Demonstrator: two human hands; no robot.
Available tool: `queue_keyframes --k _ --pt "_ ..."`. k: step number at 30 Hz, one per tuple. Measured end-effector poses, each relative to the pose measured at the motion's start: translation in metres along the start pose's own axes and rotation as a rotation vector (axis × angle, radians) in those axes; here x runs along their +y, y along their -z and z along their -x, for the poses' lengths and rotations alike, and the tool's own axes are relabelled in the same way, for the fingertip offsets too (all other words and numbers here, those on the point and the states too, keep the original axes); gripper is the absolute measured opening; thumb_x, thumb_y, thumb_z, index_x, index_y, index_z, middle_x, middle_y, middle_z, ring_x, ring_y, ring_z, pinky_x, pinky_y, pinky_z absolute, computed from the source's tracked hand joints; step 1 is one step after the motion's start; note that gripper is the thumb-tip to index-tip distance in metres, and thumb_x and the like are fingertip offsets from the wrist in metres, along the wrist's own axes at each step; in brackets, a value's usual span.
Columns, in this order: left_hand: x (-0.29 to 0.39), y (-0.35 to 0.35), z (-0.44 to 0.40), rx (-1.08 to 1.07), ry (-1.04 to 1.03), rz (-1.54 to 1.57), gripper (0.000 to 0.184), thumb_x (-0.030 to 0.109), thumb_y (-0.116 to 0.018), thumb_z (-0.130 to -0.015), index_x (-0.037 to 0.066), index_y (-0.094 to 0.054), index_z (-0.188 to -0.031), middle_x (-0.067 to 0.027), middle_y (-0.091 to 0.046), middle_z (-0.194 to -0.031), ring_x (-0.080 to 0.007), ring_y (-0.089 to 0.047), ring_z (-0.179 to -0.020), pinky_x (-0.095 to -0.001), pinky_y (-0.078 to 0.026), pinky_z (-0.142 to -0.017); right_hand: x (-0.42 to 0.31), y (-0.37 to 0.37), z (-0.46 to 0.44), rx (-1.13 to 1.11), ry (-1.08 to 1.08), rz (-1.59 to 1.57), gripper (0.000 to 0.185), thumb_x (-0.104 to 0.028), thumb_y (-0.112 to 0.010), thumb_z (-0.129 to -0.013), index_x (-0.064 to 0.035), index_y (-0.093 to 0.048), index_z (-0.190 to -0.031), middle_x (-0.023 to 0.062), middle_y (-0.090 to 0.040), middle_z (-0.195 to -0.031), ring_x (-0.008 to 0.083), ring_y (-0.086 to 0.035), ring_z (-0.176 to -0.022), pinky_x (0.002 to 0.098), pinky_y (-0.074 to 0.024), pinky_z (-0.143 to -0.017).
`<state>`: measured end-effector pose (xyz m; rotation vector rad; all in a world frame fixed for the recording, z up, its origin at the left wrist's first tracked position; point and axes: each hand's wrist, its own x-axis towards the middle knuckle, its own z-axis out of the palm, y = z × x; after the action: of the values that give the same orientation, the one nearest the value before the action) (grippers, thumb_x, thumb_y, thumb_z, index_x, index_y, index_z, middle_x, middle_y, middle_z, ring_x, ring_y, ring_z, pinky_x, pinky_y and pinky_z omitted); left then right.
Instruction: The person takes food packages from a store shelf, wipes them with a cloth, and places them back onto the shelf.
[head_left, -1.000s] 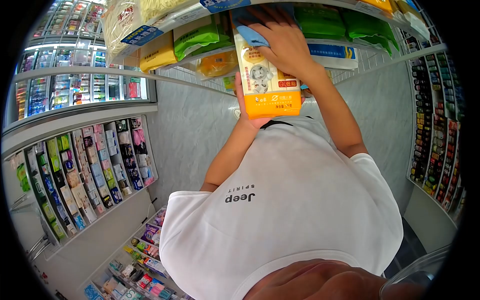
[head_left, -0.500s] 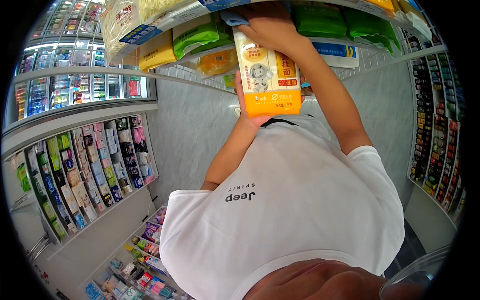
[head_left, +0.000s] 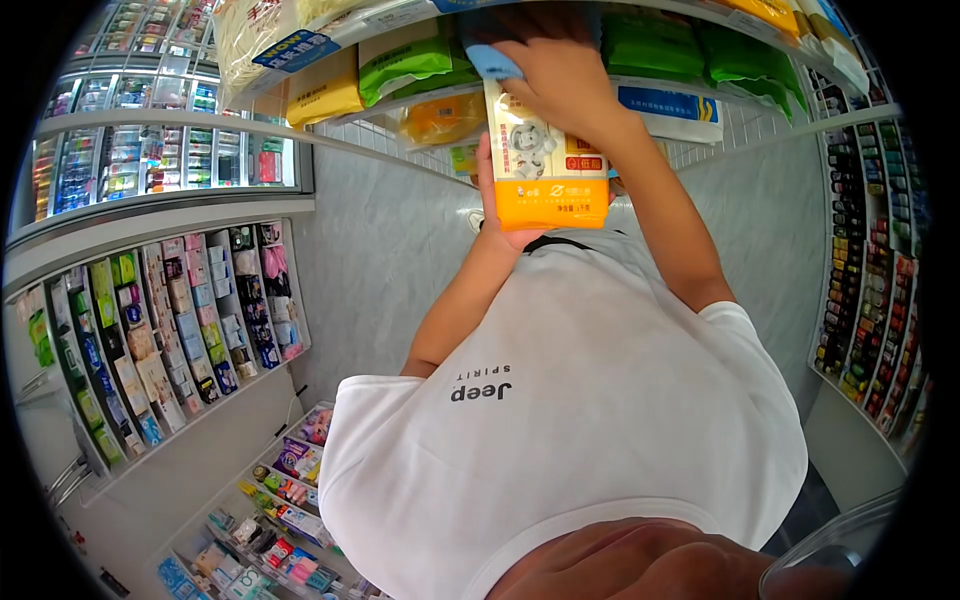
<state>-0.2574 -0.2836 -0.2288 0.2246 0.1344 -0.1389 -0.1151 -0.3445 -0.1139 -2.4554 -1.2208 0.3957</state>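
Observation:
An orange-and-white pack of dried noodles (head_left: 550,202) is held in front of my chest, below the shelf edge. My left hand (head_left: 489,205) grips it from the left side and beneath, with the thumb along its edge. A light blue cloth (head_left: 494,63) is bunched under the fingers of my right hand (head_left: 565,88). That hand lies over the upper part of the pack, covering its top end. Its fingers are bent around the cloth, and part of the cloth is hidden.
Green packs (head_left: 405,58) and a yellow pack (head_left: 325,93) line the shelf ahead, with an orange packet (head_left: 440,118) lower down. Glass-fronted coolers (head_left: 170,155) stand at the left, above racks of small goods (head_left: 185,335). Shelves of bottles and jars (head_left: 870,270) run along the right.
My right hand with the cloth has moved slightly down and right over the pack. More of the cloth shows, and the pack sits a little further right in view.

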Motion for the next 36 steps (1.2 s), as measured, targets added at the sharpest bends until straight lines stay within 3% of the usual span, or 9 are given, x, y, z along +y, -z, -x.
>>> queue_keyframes --k 2,5,13,22,28,29,32,35,36 --pt "0.001 0.004 0.001 -0.007 0.009 0.113 0.090 0.078 -0.041 -0.083 0.022 -0.029 -0.152 -0.0122 -0.035 -0.153 -0.0409 -0.036 -0.138 -0.0677 -0.030 -0.107 0.008 -0.044 0.015 0.378 0.216 0.161 0.055 -0.021 -0.066 -0.078 -0.0185 -0.059 -0.132 0.0065 -0.052 -0.142 0.0310 -0.043 -0.134 0.0511 -0.0281 -0.114" --pt "0.001 0.023 0.006 -0.042 0.047 0.408 0.084 0.076 -0.035 -0.088 0.022 -0.029 -0.152 -0.0118 -0.036 -0.153 -0.0390 -0.037 -0.138 -0.0619 -0.034 -0.107 0.008 -0.053 0.045 0.403 0.494 0.147 0.058 -0.026 -0.072 -0.075 -0.0176 -0.059 -0.131 0.0057 -0.047 -0.146 0.0299 -0.035 -0.140 0.0511 -0.0208 -0.118" --pt "0.001 -0.013 0.004 -0.086 0.099 0.164 0.092 0.079 -0.036 -0.083 0.022 -0.024 -0.154 -0.0157 -0.031 -0.155 -0.0425 -0.034 -0.139 -0.0613 -0.034 -0.107 -0.013 -0.085 0.114 0.209 0.608 0.024 0.060 -0.022 -0.075 -0.067 -0.0179 -0.062 -0.125 0.0021 -0.045 -0.149 0.0270 -0.034 -0.142 0.0526 -0.0251 -0.116" --pt "-0.007 -0.013 0.002 -0.118 0.116 0.085 0.106 0.085 -0.041 -0.076 0.021 -0.015 -0.156 -0.0166 -0.028 -0.156 -0.0419 -0.032 -0.139 -0.0642 -0.034 -0.105 -0.008 -0.109 0.145 0.363 0.574 0.165 0.047 -0.014 -0.060 -0.081 -0.0239 -0.061 -0.127 -0.0032 -0.048 -0.147 0.0204 -0.041 -0.137 0.0466 -0.0297 -0.115" --pt "-0.004 0.009 0.003 -0.011 -0.042 -0.053 0.101 0.080 -0.046 -0.078 0.019 -0.022 -0.154 -0.0164 -0.033 -0.153 -0.0409 -0.036 -0.137 -0.0599 -0.032 -0.109 0.002 -0.106 0.160 0.433 0.401 0.069 0.046 -0.019 -0.065 -0.082 -0.0229 -0.061 -0.128 0.0004 -0.046 -0.148 0.0251 -0.040 -0.139 0.0488 -0.0276 -0.115" --pt "-0.001 0.016 0.004 0.051 -0.094 -0.115 0.099 0.078 -0.048 -0.079 0.018 -0.024 -0.154 -0.0163 -0.034 -0.153 -0.0401 -0.036 -0.137 -0.0588 -0.032 -0.110 0.006 -0.107 0.161 0.456 0.351 0.006 0.048 -0.019 -0.065 -0.082 -0.0216 -0.060 -0.130 0.0028 -0.045 -0.149 0.0263 -0.039 -0.140 0.0496 -0.0260 -0.115" --pt "0.000 0.022 0.010 -0.173 0.073 0.390 0.091 0.073 -0.050 -0.082 0.017 -0.031 -0.151 -0.0144 -0.038 -0.151 -0.0364 -0.039 -0.136 -0.0546 -0.031 -0.112 0.015 -0.113 0.156 0.526 0.216 -0.227 0.049 -0.019 -0.064 -0.087 -0.0169 -0.057 -0.135 0.0094 -0.042 -0.151 0.0298 -0.035 -0.142 0.0507 -0.0216 -0.116" --pt "-0.001 0.005 0.011 0.070 -0.047 -0.050 0.086 0.071 -0.051 -0.083 0.017 -0.036 -0.149 -0.0123 -0.040 -0.150 -0.0339 -0.040 -0.136 -0.0534 -0.032 -0.111 0.016 -0.112 0.145 0.583 0.134 -0.561 0.044 -0.021 -0.056 -0.095 -0.0111 -0.054 -0.138 0.0132 -0.038 -0.153 0.0312 -0.030 -0.144 0.0481 -0.0186 -0.117" --pt "-0.001 0.004 0.011 0.043 -0.038 -0.020 0.085 0.070 -0.051 -0.084 0.017 -0.036 -0.149 -0.0122 -0.041 -0.150 -0.0340 -0.041 -0.135 -0.0530 -0.033 -0.111 0.016 -0.109 0.141 0.597 0.120 -0.681 0.044 -0.022 -0.053 -0.097 -0.0094 -0.052 -0.139 0.0132 -0.037 -0.154 0.0307 -0.029 -0.145 0.0464 -0.0182 -0.118"
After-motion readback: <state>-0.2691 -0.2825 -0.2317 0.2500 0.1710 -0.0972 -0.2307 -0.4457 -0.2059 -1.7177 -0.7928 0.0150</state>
